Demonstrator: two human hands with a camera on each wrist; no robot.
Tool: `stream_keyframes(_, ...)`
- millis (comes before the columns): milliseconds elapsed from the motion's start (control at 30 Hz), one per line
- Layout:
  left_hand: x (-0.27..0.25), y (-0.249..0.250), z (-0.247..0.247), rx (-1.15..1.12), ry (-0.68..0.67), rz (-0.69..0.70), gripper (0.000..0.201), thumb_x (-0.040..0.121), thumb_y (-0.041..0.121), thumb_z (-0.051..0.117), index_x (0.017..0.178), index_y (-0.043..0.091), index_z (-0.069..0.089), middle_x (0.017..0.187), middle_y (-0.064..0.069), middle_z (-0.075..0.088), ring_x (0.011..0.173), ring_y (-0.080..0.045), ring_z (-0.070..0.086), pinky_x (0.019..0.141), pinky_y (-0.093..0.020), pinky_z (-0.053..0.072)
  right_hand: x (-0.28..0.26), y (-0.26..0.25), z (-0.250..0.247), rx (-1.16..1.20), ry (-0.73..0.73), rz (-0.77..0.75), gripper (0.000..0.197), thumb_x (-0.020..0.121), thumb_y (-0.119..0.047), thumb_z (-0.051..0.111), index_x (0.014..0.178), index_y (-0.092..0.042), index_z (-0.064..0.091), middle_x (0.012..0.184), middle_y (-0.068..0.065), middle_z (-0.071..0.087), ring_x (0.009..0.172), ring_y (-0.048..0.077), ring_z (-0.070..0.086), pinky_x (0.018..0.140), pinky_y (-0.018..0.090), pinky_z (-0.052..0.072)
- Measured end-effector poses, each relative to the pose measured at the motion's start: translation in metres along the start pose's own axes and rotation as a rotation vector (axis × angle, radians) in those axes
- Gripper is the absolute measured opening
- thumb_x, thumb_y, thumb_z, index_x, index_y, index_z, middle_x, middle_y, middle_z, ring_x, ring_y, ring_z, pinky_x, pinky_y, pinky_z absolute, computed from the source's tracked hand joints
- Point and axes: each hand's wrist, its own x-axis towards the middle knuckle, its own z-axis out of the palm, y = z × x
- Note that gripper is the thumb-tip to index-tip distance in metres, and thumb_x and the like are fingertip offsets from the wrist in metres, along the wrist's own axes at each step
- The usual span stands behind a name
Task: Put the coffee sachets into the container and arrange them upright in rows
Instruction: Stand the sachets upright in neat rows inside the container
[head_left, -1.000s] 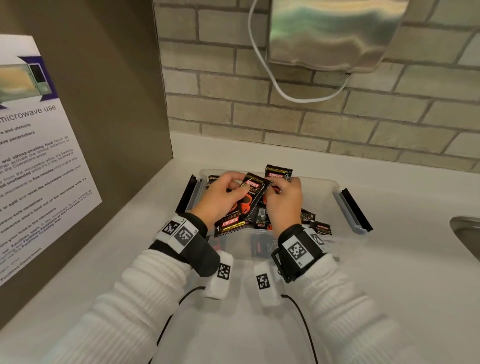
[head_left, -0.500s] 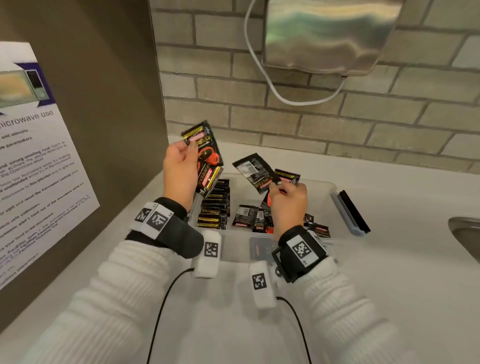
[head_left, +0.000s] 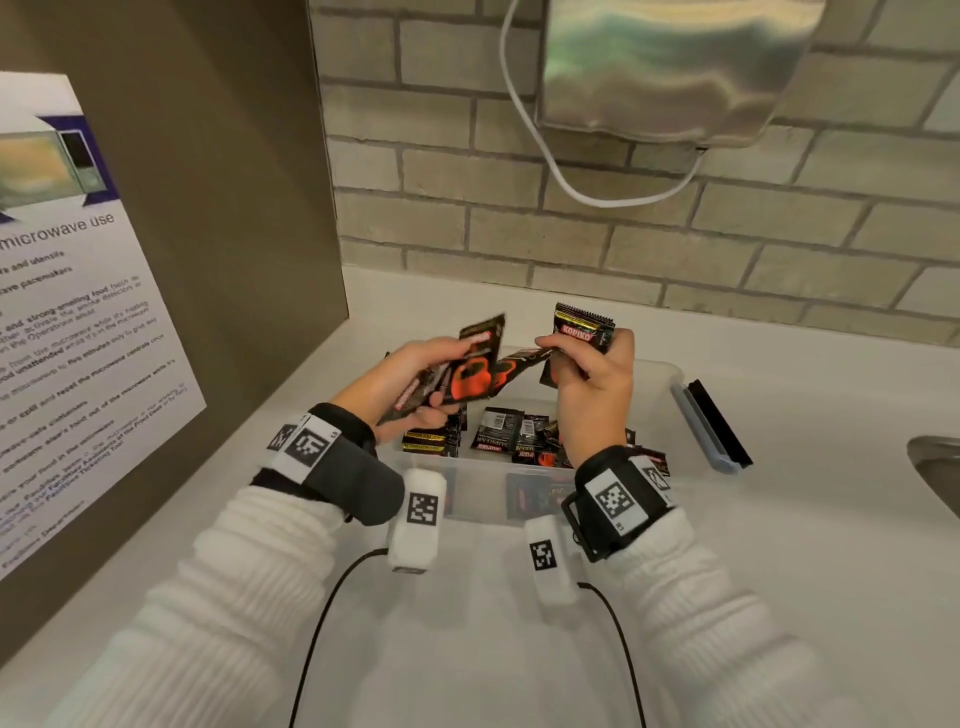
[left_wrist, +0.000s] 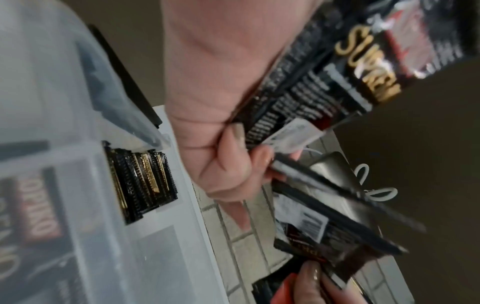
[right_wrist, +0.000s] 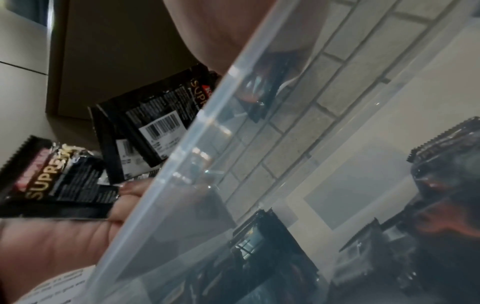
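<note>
A brick wall backs the white tabletop (head_left: 779, 519). Above the clear container (head_left: 670, 379), left hand (head_left: 400, 379) fingers clasp a fanned stack of sachets (head_left: 467, 374); right hand (head_left: 592, 395) pinches one sachet (head_left: 582, 327). Best square their edges first, then slot them beside the upright row (head_left: 431, 441) at 9 o'clock.

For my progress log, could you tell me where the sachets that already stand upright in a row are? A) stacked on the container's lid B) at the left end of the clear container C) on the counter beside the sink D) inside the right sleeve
B: the head view shows a row of upright sachets packed on edge at the left end of the clear container, below the left hand.
</note>
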Motion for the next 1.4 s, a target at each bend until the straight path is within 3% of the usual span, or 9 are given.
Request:
stream_keyframes(300, -0.001, -0.004, 0.02, 0.271, 0.24, 0.186, 0.025, 0.093, 0.023, 0.054, 0.11, 0.009, 0.065, 0.081, -0.002, 0.068, 0.046, 0.001, 0.058, 0.042, -0.009, 0.041, 0.003, 0.008, 0.002, 0.01, -0.072, 0.224, 0.035, 0.087, -0.006, 0.057, 0.115, -0.026, 0.062, 0.111, -0.001, 0.048, 0.101, 0.012, 0.056, 0.094, 0.034, 0.05)
stream_keyframes(433, -0.005, -0.008, 0.022, 0.258, 0.207, 0.21, 0.023, 0.095, 0.024, 0.05, 0.111, 0.013, 0.064, 0.073, 0.006, 0.071, 0.047, 0.003, 0.057, 0.047, -0.013, 0.045, 0.004, 0.009, 0.001, 0.118, -0.092, 0.394, 0.015, 0.092, -0.01, 0.053, 0.102, -0.02, 0.059, 0.101, -0.001, 0.06, 0.091, 0.015, 0.061, 0.082, 0.03, 0.052)
stream_keyframes(533, 0.0, -0.016, 0.02, 0.247, 0.178, 0.191, 0.034, 0.095, 0.026, 0.049, 0.123, 0.01, 0.059, 0.096, -0.014, 0.068, 0.049, 0.003, 0.054, 0.071, -0.044, 0.05, 0.004, 0.007, 0.002, 0.138, -0.14, 0.455, 0.02, 0.097, -0.009, 0.042, 0.106, -0.019, 0.056, 0.1, -0.004, 0.06, 0.099, 0.018, 0.06, 0.088, 0.033, 0.052)
stream_keyframes(667, 0.004, -0.021, 0.019, 0.197, 0.193, 0.196, 0.035, 0.094, 0.028, 0.051, 0.124, 0.012, 0.059, 0.104, -0.001, 0.071, 0.081, -0.005, 0.069, 0.094, -0.03, 0.044, 0.003, 0.002, 0.005, 0.262, -0.264, 0.583, 0.021, 0.101, -0.019, 0.034, 0.109, -0.018, 0.053, 0.112, 0.009, 0.062, 0.106, 0.024, 0.061, 0.094, 0.04, 0.049)
stream_keyframes(800, 0.006, -0.02, 0.023, 0.197, 0.178, 0.198, 0.031, 0.097, 0.021, 0.045, 0.121, 0.006, 0.058, 0.072, 0.007, 0.07, 0.052, 0.003, 0.061, 0.048, -0.007, 0.045, 0.001, 0.003, 0.007, 0.296, -0.39, 0.643, 0.025, 0.097, -0.034, 0.043, 0.113, -0.019, 0.055, 0.115, 0.011, 0.065, 0.106, 0.025, 0.064, 0.098, 0.046, 0.047)
stream_keyframes(933, 0.006, -0.021, 0.023, 0.246, 0.166, 0.201, 0.029, 0.099, 0.024, 0.042, 0.116, 0.008, 0.06, 0.088, 0.002, 0.072, 0.071, -0.002, 0.067, 0.058, -0.01, 0.047, -0.001, 0.002, 0.005, 0.188, -0.414, 0.566, 0.018, 0.093, -0.012, 0.052, 0.108, -0.023, 0.055, 0.114, 0.009, 0.064, 0.105, 0.024, 0.062, 0.097, 0.049, 0.047)
stream_keyframes(1133, 0.006, -0.014, 0.025, 0.2, 0.301, 0.295, 0.02, 0.099, 0.019, 0.041, 0.088, 0.011, 0.055, 0.047, 0.011, 0.059, 0.039, 0.003, 0.053, 0.041, -0.009, 0.039, -0.001, 0.001, 0.006, 0.277, -0.331, 0.564, 0.045, 0.093, 0.002, 0.043, 0.126, -0.027, 0.033, 0.126, 0.012, 0.054, 0.11, 0.03, 0.06, 0.094, 0.048, 0.05)
stream_keyframes(1300, 0.009, -0.014, 0.023, 0.24, 0.384, 0.294, 0.021, 0.096, 0.028, 0.048, 0.102, 0.014, 0.062, 0.094, -0.008, 0.07, 0.083, -0.021, 0.068, 0.078, -0.034, 0.054, -0.001, -0.002, 0.001, 0.382, -0.339, 0.482, 0.072, 0.089, 0.012, 0.043, 0.13, -0.044, 0.022, 0.127, 0.017, 0.048, 0.088, 0.014, 0.065, 0.075, 0.028, 0.057)
stream_keyframes(1400, 0.012, -0.016, 0.027, 0.333, 0.37, 0.29, 0.016, 0.093, 0.024, 0.054, 0.1, 0.012, 0.062, 0.089, -0.007, 0.069, 0.076, -0.018, 0.066, 0.071, -0.029, 0.054, -0.001, -0.005, 0.003, 0.305, -0.362, 0.482, 0.051, 0.09, 0.012, 0.04, 0.116, -0.032, 0.038, 0.122, 0.019, 0.052, 0.085, 0.016, 0.062, 0.081, 0.04, 0.055)
